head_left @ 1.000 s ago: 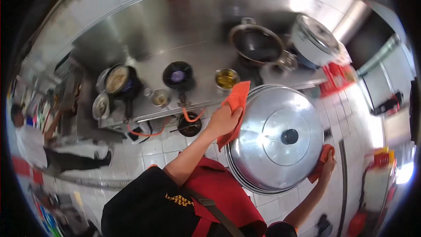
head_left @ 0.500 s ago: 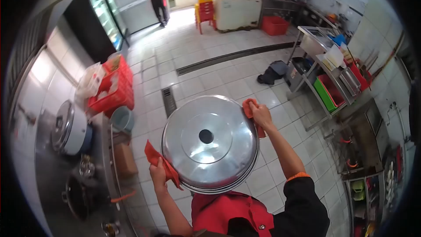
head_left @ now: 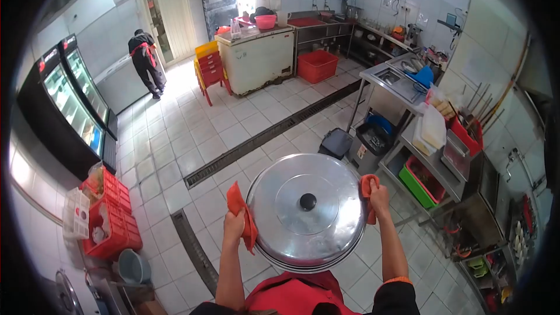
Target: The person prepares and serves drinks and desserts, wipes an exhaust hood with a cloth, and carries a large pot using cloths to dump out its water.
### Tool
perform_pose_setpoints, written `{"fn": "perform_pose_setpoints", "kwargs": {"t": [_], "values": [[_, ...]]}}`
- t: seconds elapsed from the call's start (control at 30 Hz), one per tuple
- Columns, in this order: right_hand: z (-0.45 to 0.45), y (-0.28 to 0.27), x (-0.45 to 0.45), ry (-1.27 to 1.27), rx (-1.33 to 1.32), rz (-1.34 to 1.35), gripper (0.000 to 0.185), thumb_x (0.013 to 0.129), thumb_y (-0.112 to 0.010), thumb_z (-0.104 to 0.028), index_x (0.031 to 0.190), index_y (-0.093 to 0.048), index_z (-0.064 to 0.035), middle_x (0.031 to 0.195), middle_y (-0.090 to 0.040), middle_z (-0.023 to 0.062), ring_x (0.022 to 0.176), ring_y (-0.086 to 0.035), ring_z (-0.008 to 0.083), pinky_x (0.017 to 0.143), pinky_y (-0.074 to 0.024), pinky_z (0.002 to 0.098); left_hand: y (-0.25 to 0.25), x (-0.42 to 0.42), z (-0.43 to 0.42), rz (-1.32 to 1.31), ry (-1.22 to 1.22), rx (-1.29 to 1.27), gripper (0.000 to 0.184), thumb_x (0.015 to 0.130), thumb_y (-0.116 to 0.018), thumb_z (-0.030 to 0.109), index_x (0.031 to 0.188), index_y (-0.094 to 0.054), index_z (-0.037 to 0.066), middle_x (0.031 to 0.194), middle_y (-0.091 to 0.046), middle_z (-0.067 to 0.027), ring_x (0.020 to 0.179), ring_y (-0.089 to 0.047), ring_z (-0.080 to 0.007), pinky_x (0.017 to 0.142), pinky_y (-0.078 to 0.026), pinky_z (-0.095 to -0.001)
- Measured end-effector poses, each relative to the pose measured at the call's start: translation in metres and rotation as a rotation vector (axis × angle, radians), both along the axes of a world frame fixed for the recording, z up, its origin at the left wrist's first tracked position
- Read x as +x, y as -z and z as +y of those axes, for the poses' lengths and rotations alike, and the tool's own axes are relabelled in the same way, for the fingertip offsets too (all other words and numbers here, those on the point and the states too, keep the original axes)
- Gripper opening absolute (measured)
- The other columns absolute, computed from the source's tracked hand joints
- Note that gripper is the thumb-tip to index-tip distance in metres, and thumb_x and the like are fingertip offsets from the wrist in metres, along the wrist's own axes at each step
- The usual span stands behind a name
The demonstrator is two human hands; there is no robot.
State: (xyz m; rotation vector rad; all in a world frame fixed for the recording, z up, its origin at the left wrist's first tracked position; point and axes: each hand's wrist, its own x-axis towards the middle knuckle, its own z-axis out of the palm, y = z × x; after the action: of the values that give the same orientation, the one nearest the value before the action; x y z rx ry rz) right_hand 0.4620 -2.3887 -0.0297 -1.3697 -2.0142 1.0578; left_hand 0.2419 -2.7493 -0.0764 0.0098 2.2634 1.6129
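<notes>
In front of my body is a large round pot, seen from above under a shiny domed metal lid (head_left: 291, 227) with a black knob (head_left: 308, 201). My left hand (head_left: 234, 226) is closed on an orange cloth (head_left: 241, 210) at the pot's left side. On the opposite side, my right hand (head_left: 378, 197) grips a second orange cloth (head_left: 368, 185) against the rim. Any handles under the cloths are hidden. The lid covers whatever is inside, and the pot is held above the tiled floor.
Ahead, a drain grate (head_left: 262, 137) crosses the floor. Right stand a steel work table (head_left: 388, 76), a grey bin (head_left: 373, 140) and its dark lid (head_left: 336, 142). Red crates (head_left: 116, 233) and a bucket (head_left: 134, 266) are left. A person (head_left: 146, 64) stands by a white chest (head_left: 125, 84).
The view has swung right and tilted up, so the floor, crates and fridge shift left. My hands still hold the cloths at the pot's sides, now further right in view.
</notes>
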Motion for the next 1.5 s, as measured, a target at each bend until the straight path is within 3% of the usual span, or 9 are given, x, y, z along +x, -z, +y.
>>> {"fn": "perform_pose_setpoints", "kwargs": {"t": [0.13,0.23,0.37,0.5,0.6,0.97,1.17,1.37,1.5], "values": [[0.087,-0.006,-0.084,0.057,0.042,0.011,0.048,0.088,-0.047,-0.039,0.077,-0.062,0.005,0.066,-0.061,0.0145,0.063,-0.06,0.0241,0.058,-0.0425,0.0363,0.042,-0.104,0.097,-0.008,0.037,-0.073,0.038,0.082,-0.055,0.03,0.097,-0.058,-0.005,0.09,-0.063,-0.0209,0.086,-0.062,-0.031,0.073,-0.046,-0.0377],[0.189,0.042,-0.156,0.14,0.065,0.016,0.046,0.088,-0.046,-0.038,0.082,-0.063,0.0047,0.07,-0.062,0.0159,0.065,-0.06,0.0251,0.061,-0.0433,0.0352,0.053,-0.202,0.18,0.025,0.059,-0.042,0.039,0.082,-0.055,0.031,0.099,-0.058,-0.004,0.093,-0.063,-0.0219,0.088,-0.061,-0.0315,0.075,-0.045,-0.0382],[0.257,0.022,-0.253,0.145,0.124,0.04,0.044,0.089,-0.046,-0.036,0.088,-0.065,0.0033,0.075,-0.064,0.0151,0.07,-0.061,0.0231,0.065,-0.0443,0.0325,0.007,-0.288,0.281,0.01,0.095,0.032,0.037,0.082,-0.055,0.031,0.1,-0.058,-0.002,0.095,-0.062,-0.0201,0.091,-0.06,-0.0302,0.075,-0.045,-0.0376],[0.348,0.042,-0.355,0.159,0.005,0.154,0.044,0.089,-0.044,-0.038,0.089,-0.065,0.0016,0.075,-0.064,0.0176,0.07,-0.063,0.0276,0.066,-0.0447,0.0374,0.015,-0.406,0.38,0.133,0.142,-0.14,0.033,0.084,-0.052,0.027,0.101,-0.058,-0.001,0.093,-0.063,-0.0161,0.087,-0.06,-0.0254,0.075,-0.044,-0.0346],[0.41,0.072,-0.422,0.217,0.119,0.184,0.045,0.088,-0.045,-0.039,0.093,-0.064,0.0014,0.081,-0.064,0.0197,0.079,-0.062,0.0309,0.07,-0.0441,0.0381,0.04,-0.499,0.452,-0.061,0.239,0.162,0.024,0.088,-0.049,0.019,0.103,-0.056,0.001,0.089,-0.061,-0.0063,0.082,-0.058,-0.0167,0.073,-0.044,-0.0314],[0.6,0.092,-0.663,0.325,-0.072,0.154,0.054,0.087,-0.044,-0.043,0.092,-0.061,0.0072,0.083,-0.062,0.0244,0.084,-0.06,0.0363,0.072,-0.0433,0.0407,0.045,-0.749,0.689,-0.137,0.286,0.102,0.025,0.089,-0.049,0.02,0.106,-0.053,0.003,0.094,-0.06,-0.0058,0.082,-0.056,-0.0158,0.075,-0.044,-0.0302],[0.731,0.158,-0.782,0.214,-0.174,-0.023,0.05,0.09,-0.038,-0.04,0.1,-0.059,0.0035,0.089,-0.062,0.0229,0.088,-0.059,0.0348,0.075,-0.0423,0.0414,0.109,-0.864,0.788,-0.257,0.233,-0.034,0.034,0.086,-0.051,0.027,0.108,-0.055,0.0,0.099,-0.061,-0.0116,0.092,-0.057,-0.0216,0.08,-0.042,-0.0333],[0.822,0.156,-0.906,0.267,-0.394,-0.189,0.05,0.09,-0.037,-0.042,0.103,-0.059,0.0018,0.095,-0.061,0.023,0.093,-0.057,0.0368,0.078,-0.0419,0.0419,0.233,-0.978,0.894,-0.346,0.275,-0.144,0.042,0.085,-0.053,0.032,0.113,-0.053,0.0,0.108,-0.058,-0.0194,0.103,-0.055,-0.0299,0.085,-0.042,-0.036],[0.885,0.297,-0.932,0.259,-0.264,-0.276,0.053,0.09,-0.036,-0.044,0.105,-0.058,0.0019,0.094,-0.061,0.0226,0.09,-0.057,0.037,0.079,-0.0415,0.0417,0.326,-1.03,0.941,-0.364,0.295,-0.209,0.046,0.085,-0.052,0.035,0.116,-0.05,0.001,0.109,-0.058,-0.0198,0.106,-0.053,-0.0318,0.086,-0.042,-0.0366]]}}
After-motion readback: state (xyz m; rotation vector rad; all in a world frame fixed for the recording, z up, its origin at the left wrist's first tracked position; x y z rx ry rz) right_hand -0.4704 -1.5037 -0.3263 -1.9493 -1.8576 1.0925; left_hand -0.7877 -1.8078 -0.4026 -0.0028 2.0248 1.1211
